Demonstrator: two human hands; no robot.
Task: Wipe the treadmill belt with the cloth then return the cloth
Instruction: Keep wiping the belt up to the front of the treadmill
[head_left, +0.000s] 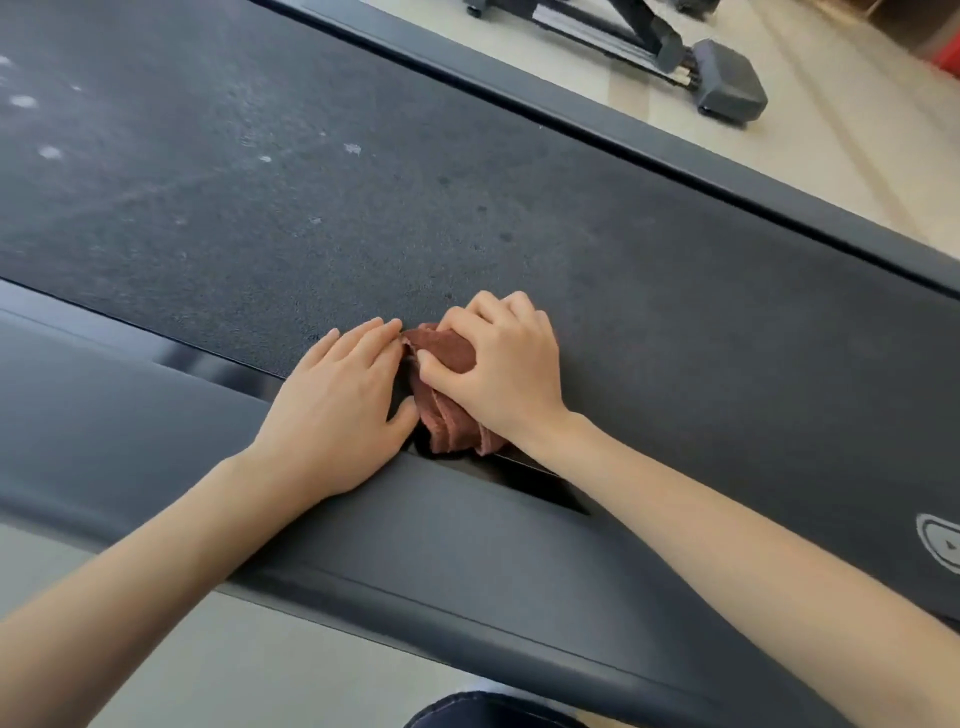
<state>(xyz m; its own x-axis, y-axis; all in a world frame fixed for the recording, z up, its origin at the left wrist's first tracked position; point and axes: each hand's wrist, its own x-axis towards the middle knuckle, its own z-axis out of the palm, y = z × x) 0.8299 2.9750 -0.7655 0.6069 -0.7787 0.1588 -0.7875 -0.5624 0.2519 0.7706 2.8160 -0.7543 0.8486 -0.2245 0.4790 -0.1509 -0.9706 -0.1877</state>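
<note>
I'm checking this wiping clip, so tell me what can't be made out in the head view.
- Cloth: largely covered by the right hand, so its full size and fold are hidden.
- Belt: cut off by the frame's left and top edges.
- Logo on the belt: cut off by the right edge, unreadable.
- Equipment on the floor: cropped at the top, type unclear.
- Left hand: what its palm presses is hidden.

The treadmill belt (363, 197) looked rough, grainy and matt, dotted with pale specks. The cloth (447, 410) was soft, napped fabric. The side rail (441, 530) was smooth, satin plastic.
</note>
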